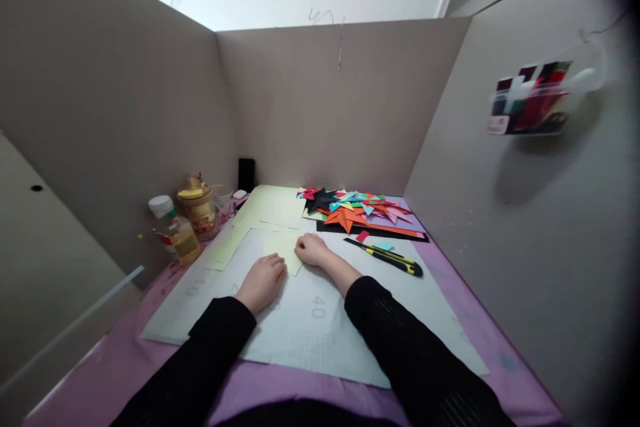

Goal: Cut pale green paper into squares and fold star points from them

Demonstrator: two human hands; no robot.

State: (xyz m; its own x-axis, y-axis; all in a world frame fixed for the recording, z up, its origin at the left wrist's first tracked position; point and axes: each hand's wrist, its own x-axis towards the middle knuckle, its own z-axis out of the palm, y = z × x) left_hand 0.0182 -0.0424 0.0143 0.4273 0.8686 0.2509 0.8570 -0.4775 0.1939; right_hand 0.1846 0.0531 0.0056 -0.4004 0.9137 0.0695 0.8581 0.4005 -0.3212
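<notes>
A small pale yellow sheet of paper (281, 245) lies flat on the white printed mat between my two hands. On its lower left edge rests my left hand (263, 282), palm down, with the fingers loosely bent and laid on the paper. My right hand (311, 250) is closed at the sheet's right edge, its fingers curled and the tips hidden. A yellow and black box cutter (395, 260) lies to the right of my right hand, beside a red scrap (363, 236) and a light blue scrap (384, 246).
Folded paper stars (345, 217) in several colours pile up at the back right. Larger pale yellow sheets (277, 203) lie at the back left. A bottle of amber liquid (184, 245) and a brown tub (200, 213) stand at left. Grey partitions (325, 107) enclose the table.
</notes>
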